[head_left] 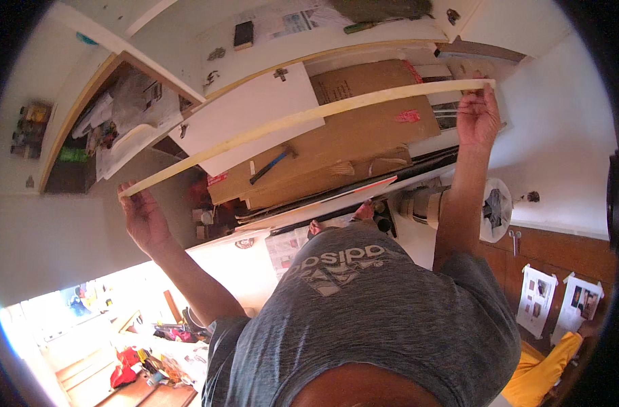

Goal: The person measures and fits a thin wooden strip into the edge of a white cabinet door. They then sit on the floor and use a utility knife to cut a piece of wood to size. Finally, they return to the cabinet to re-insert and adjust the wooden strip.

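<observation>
A long, thin, pale yellow strip, perhaps wood or edging, stretches across the view in front of me. My left hand pinches its left end. At the far right, my right hand grips the other end between thumb and fingers, with both arms raised and spread. Beneath the strip lie a white panel and brown cardboard. A hammer with a blue handle rests on the cardboard, below the strip's middle and apart from both hands.
A cabinet frame stands at the upper left. On the shelf beyond the strip lie a dark block and a green-handled tool. A bin with a plastic liner stands at right. Tools and a red item fill the lower left.
</observation>
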Demonstrator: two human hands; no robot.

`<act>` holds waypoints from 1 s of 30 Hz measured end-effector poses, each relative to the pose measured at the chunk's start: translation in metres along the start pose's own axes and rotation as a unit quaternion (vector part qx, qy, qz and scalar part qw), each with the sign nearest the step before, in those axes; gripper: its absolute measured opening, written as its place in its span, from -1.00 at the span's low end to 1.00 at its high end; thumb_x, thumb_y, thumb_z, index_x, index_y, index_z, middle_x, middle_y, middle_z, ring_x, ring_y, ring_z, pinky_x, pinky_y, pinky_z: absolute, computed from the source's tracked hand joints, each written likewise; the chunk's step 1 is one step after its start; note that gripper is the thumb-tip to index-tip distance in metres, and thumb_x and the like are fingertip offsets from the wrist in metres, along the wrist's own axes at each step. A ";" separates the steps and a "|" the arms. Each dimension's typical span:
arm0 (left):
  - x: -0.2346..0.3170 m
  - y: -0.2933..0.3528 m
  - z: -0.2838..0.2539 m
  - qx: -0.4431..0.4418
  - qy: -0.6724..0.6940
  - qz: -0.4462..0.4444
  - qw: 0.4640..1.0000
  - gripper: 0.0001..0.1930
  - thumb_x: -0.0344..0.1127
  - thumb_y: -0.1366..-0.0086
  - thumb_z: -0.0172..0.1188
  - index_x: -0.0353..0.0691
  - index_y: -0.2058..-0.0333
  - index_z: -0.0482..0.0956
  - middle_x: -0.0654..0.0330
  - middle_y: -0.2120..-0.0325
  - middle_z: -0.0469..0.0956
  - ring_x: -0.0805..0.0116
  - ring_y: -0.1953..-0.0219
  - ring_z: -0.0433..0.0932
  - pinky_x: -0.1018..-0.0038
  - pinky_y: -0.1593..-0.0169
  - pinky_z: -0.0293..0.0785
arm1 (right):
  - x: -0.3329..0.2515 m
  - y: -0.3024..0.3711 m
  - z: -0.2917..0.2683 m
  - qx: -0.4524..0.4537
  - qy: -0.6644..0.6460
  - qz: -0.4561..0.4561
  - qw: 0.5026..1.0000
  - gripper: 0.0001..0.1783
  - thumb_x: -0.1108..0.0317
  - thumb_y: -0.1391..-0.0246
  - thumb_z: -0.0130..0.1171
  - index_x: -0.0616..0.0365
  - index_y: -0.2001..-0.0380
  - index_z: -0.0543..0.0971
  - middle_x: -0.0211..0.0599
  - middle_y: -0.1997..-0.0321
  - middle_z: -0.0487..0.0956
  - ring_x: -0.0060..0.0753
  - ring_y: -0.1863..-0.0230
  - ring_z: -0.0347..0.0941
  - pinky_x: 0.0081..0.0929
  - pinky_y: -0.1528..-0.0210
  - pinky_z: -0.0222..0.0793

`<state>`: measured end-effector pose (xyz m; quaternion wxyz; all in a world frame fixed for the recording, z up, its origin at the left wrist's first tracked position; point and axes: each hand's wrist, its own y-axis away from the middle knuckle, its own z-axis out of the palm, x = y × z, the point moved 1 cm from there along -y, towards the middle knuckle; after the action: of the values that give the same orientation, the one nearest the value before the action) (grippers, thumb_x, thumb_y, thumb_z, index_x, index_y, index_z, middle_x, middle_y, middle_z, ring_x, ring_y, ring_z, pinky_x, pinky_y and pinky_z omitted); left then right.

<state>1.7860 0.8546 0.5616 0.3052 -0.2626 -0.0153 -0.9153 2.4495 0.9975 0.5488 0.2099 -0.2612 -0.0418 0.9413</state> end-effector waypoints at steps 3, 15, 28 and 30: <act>0.006 0.005 -0.004 -0.022 0.022 -0.019 0.999 -0.69 -0.48 -0.34 0.06 -0.46 -0.03 0.40 -0.05 0.05 0.52 0.09 -0.08 0.48 0.17 -0.29 0.36 | -0.007 0.006 0.008 -0.034 -0.019 -0.008 0.999 -0.76 0.47 -0.19 0.14 0.33 0.09 0.53 -0.03 0.06 0.60 -0.39 0.15 0.57 -0.60 0.32 0.60; 0.041 -0.016 -0.110 -0.035 0.085 -0.085 0.992 -0.70 -0.47 -0.34 0.08 -0.57 0.03 0.42 -0.17 0.03 0.50 0.11 -0.03 0.52 0.27 -0.20 0.48 | -0.002 0.040 0.023 -0.166 -0.121 0.043 0.978 -0.69 0.33 -0.10 0.27 0.09 0.06 0.56 -0.21 0.06 0.60 -0.36 0.13 0.55 -0.49 0.13 0.56; 0.030 -0.008 -0.101 -0.026 0.152 -0.096 0.983 -0.73 -0.45 -0.35 0.04 -0.56 0.06 0.43 -0.15 0.08 0.53 0.07 -0.03 0.52 0.24 -0.21 0.48 | -0.008 0.045 0.019 -0.171 -0.097 0.052 0.979 -0.69 0.36 -0.09 0.28 0.10 0.07 0.56 -0.23 0.03 0.56 -0.36 0.07 0.55 -0.53 0.08 0.57; 0.030 -0.009 -0.099 0.012 0.116 -0.070 0.991 -0.73 -0.47 -0.34 0.06 -0.55 0.06 0.43 -0.15 0.09 0.54 0.07 -0.02 0.53 0.24 -0.21 0.48 | -0.009 0.045 0.018 -0.153 -0.082 0.048 0.984 -0.70 0.36 -0.09 0.29 0.11 0.09 0.57 -0.23 0.05 0.58 -0.39 0.07 0.56 -0.54 0.06 0.57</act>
<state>1.7144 0.8268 0.4921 0.2429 -0.1494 -0.0093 -0.9584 2.4310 0.9534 0.5601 0.1179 -0.2135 -0.1904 0.9509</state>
